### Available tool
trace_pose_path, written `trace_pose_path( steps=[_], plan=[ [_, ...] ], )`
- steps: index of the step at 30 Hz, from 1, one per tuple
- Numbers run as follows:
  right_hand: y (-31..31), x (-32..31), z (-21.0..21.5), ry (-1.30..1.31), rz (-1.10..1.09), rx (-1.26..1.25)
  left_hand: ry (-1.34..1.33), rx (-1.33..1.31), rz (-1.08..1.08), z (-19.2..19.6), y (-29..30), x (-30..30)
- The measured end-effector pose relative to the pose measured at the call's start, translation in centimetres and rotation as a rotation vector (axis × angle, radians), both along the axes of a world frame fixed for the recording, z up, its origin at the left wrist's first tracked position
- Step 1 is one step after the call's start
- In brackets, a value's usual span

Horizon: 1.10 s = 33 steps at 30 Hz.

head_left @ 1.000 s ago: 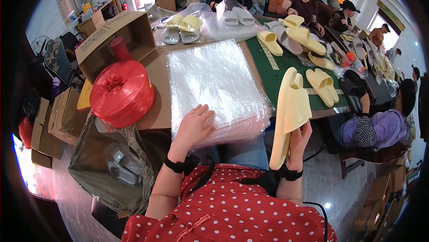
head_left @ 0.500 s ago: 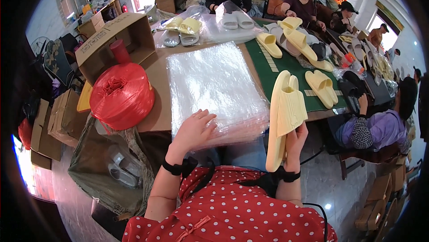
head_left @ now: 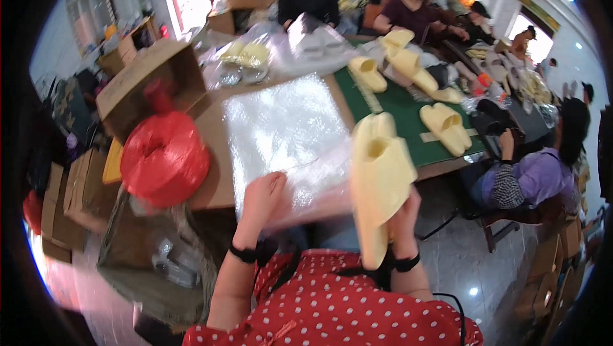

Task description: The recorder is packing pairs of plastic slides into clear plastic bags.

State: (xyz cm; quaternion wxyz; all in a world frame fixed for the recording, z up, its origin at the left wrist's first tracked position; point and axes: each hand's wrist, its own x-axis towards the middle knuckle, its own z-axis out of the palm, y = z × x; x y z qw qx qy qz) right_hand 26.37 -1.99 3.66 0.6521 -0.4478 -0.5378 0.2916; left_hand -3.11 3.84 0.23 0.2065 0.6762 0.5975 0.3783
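Note:
A stack of clear plastic bags [head_left: 281,116] lies at the table's front edge before me. My left hand [head_left: 263,198] is closed at the near left part of the stack, pinching the top bag, whose near part looks lifted and creased. In my right hand [head_left: 403,215] is a pair of pale yellow slippers [head_left: 381,180], held together upright with the toes pointing up, just right of the stack. The slippers hide part of that hand's fingers. Motion blurs both hands slightly.
Left of the bags sit a red roll of plastic twine [head_left: 165,159] and an open cardboard box [head_left: 150,87]. A green mat [head_left: 408,113] on the right bears more yellow slippers [head_left: 447,127]. Below left hangs an open sack [head_left: 134,250]. Several people work around the tables.
My left hand has gone from lying flat with spread fingers to a pinch, raising the top bag's near part. The slippers have shifted slightly left and down. The whole view has shifted too.

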Motion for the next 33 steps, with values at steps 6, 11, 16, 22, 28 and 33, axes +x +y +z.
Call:
trace_pose_path(
  steps=[6, 11, 16, 22, 28, 33],
  plan=[
    [-1.3, -4.6, 1.3, -0.356, 0.487, -0.150, -0.439, 0.011, -0.192, -3.7, 0.5, -2.6],
    [-0.5, -4.1, 0.5, -0.578, 0.453, -0.229, -0.361, -0.242, -0.118, -0.1, 1.2, -1.2],
    [0.1, -2.8, -1.8, -0.725, 0.329, -0.208, -0.200, -0.132, -0.128, 1.6, 1.4, -1.1],
    [-0.6, -3.3, -0.5, -0.754, 0.349, -0.148, -0.360, -0.246, -0.139, 0.6, 2.6, -2.0],
    [-0.4, -2.7, -1.8, -0.796, 0.279, -0.180, -0.371, -0.208, -0.204, 0.6, 2.4, -2.3],
    [-1.0, -3.5, -1.5, -0.844, 0.281, -0.146, -0.395, -0.221, -0.207, 1.2, 1.7, -2.0]
  ],
)
